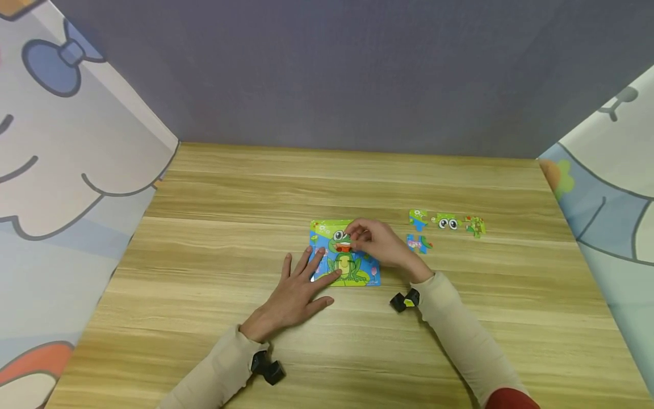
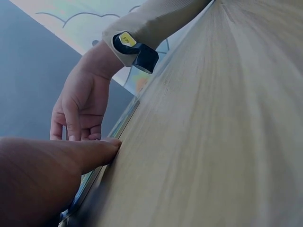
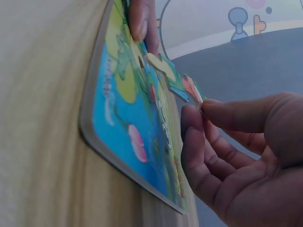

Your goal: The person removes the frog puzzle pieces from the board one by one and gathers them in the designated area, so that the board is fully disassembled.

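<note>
Frog puzzle [image 3: 130, 106] with illegible white lettering [image 3: 108, 92], piece [image 3: 176, 81] in right hand [image 3: 241, 158]

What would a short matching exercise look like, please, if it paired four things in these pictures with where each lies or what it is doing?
Column one
1. Left hand
2. Right hand
3. Frog puzzle board
4. Loose piece with two eyes

Column two
A. Fingers pinching a puzzle piece
B. Lying to the right of the board
C. Fingers spread, at the board's left side
D. Flat on the wooden table, partly covered by both hands

Right pairs: 1-C, 2-A, 3-D, 4-B
</note>
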Demonstrator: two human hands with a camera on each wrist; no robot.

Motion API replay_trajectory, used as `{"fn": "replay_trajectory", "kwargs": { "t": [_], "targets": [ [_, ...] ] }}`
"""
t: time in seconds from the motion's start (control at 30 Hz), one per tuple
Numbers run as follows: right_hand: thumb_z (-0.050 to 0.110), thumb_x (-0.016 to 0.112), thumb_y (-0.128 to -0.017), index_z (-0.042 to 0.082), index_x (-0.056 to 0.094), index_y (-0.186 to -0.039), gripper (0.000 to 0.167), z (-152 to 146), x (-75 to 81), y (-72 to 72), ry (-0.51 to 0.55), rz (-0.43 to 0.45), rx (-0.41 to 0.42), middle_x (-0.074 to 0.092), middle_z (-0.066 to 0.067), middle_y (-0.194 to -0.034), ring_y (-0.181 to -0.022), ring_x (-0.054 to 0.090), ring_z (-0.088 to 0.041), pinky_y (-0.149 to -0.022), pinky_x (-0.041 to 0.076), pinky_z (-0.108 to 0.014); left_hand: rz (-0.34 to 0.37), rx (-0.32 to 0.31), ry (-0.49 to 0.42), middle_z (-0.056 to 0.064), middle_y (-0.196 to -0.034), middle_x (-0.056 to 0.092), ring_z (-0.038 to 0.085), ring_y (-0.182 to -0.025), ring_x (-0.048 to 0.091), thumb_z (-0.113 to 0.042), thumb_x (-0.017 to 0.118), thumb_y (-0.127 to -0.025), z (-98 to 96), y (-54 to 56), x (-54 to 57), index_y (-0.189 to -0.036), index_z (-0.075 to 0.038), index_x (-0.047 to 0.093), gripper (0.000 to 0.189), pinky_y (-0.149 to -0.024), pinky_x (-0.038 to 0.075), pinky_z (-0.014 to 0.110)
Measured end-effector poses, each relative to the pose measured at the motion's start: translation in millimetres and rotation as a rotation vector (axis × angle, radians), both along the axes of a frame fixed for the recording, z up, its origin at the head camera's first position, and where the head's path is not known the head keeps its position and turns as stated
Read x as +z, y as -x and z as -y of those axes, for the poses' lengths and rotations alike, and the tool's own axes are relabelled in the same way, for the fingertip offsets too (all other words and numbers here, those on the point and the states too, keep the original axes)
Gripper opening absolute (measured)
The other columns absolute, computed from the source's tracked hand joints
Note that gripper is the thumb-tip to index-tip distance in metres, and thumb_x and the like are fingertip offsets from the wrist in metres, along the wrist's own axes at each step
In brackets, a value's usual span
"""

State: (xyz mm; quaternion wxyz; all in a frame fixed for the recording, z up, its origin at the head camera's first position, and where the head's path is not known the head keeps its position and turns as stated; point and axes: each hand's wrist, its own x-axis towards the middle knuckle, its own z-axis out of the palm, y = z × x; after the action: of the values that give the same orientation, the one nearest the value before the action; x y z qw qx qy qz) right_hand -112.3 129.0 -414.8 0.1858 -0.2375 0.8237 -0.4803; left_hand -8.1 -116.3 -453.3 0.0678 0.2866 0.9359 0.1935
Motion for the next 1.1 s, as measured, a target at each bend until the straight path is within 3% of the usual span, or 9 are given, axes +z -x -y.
{"fn": "replay_trajectory", "kwargs": {
  "t": [0.33, 0.67, 1.1],
  "targets": [
    [-0.004, 0.06, -0.095, -0.002, 0.062, -0.122, 0.027, -13, 7.3, 5.6, 0.074, 0.09, -0.068, 0.066, -0.02, -0.103, -0.084, 0.068, -0.021, -0.077, 0.058, -0.026, 0.0, 0.003, 0.003, 0.015, -0.169, 0.013, 0.041, -0.158, 0.007, -0.047, 0.054, -0.1, 0.6, 0.9, 0.3, -0.151, -0.031, 0.045, 0.055, -0.115, 0.009, 0.077],
    [-0.003, 0.062, -0.094, -0.006, 0.064, -0.122, 0.028, -40, 12.7, 10.0, 0.058, -0.003, -0.115, 0.068, -0.021, -0.106, -0.092, 0.064, -0.016, -0.081, 0.054, -0.019, 0.02, 0.014, 0.006, 0.014, -0.17, 0.013, 0.04, -0.158, 0.006, -0.049, 0.053, -0.1, 2.3, 1.6, -1.3, -0.152, -0.032, 0.044, 0.055, -0.115, 0.007, 0.077],
    [0.003, 0.059, -0.097, -0.005, 0.062, -0.127, 0.031, -79, 20.0, 8.9, 0.051, 0.063, -0.197, 0.066, -0.023, -0.113, -0.088, 0.067, -0.005, -0.075, 0.057, -0.028, 0.004, 0.012, -0.011, 0.015, -0.169, 0.014, 0.039, -0.158, 0.007, -0.047, 0.054, -0.1, 2.1, 1.2, -1.4, -0.152, -0.031, 0.045, 0.055, -0.116, 0.006, 0.076]
  ]
}}
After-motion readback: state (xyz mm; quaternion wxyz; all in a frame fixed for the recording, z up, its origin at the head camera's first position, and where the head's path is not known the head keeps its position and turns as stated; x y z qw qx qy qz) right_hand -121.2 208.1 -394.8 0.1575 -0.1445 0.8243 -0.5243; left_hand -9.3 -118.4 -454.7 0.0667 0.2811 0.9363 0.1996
